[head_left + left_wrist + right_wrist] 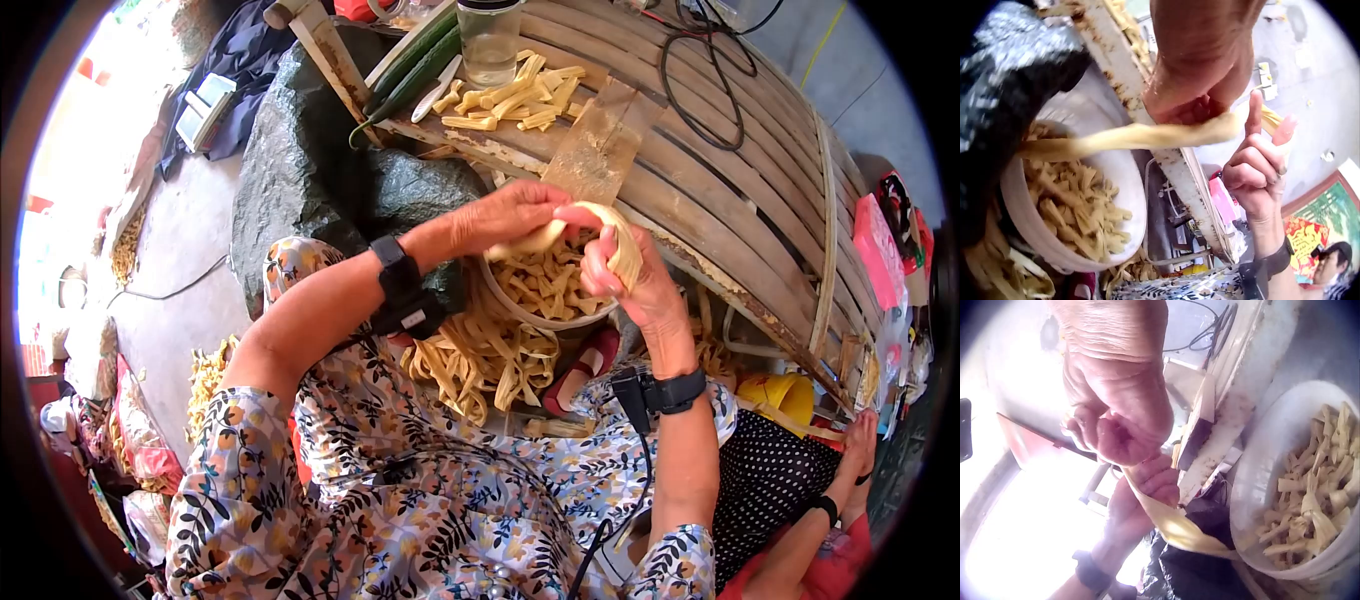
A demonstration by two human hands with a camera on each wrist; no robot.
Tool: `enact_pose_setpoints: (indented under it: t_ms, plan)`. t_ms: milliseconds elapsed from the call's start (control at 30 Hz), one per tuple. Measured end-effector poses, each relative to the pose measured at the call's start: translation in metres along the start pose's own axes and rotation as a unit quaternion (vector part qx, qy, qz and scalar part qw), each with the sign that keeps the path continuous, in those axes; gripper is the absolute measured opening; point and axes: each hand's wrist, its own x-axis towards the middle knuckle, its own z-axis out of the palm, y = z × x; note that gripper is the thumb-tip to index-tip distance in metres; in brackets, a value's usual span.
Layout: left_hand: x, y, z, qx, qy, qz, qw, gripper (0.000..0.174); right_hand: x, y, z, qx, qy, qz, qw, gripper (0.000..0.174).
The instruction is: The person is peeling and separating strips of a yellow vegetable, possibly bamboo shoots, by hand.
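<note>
1. Treat the step, by judgement, as looping the pale yellow strip, now stretched between both hands above the white bucket.
2. Bend the strip gently; avoid sharp pulling, with tearing a likely risk.
3. Work directly over the bucket, so as to catch any drop among the folded pieces inside.
4. Keep the loose strips beside the bucket separate from the folded pieces.
5. Left hand pose: reaching in above the left side of the bucket, grip pinching the strip.
6. Right hand pose: raised above the right side of the bucket, fingers curled, grip grasping the strip.
</note>
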Motion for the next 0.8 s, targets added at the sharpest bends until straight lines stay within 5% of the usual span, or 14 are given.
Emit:
enact_pose_setpoints:
  t_ms: [67,267,300,367,433,567,733,800]
  plan:
    - [0.001,-0.013,0.013,-0.168,-0.074,-0.007,0.983,0.025,0.002,0.003,0.004,-0.104,0.106,-0.027,0.988,0.042]
    - [0.002,-0.028,0.006,-0.298,-0.292,-0.075,0.906,0.041,0.004,0.001,0.007,-0.248,0.156,-0.081,0.953,0.035]
    - [-0.003,-0.032,0.018,-0.318,-0.228,-0.086,0.917,0.049,0.001,0.001,0.008,-0.27,0.157,-0.063,0.948,0.034]
    - [-0.002,-0.036,0.027,-0.364,-0.279,-0.056,0.887,0.051,0.001,0.0,0.011,-0.328,0.158,-0.034,0.931,0.031]
    - [-0.003,-0.028,0.031,-0.362,-0.257,-0.069,0.894,0.043,0.0,-0.009,0.014,-0.382,0.146,0.05,0.911,0.031]
    - [0.0,-0.045,0.036,-0.399,-0.122,-0.084,0.905,0.027,0.009,0.001,0.006,-0.553,0.166,-0.223,0.785,0.031]
    - [0.001,0.002,0.05,-0.182,0.201,0.026,0.962,0.017,0.008,0.001,0.013,-0.674,0.333,-0.259,0.606,0.025]
    - [-0.002,0.009,0.046,-0.04,0.223,0.096,0.969,0.017,0.008,0.002,0.017,-0.608,0.347,-0.178,0.692,0.021]
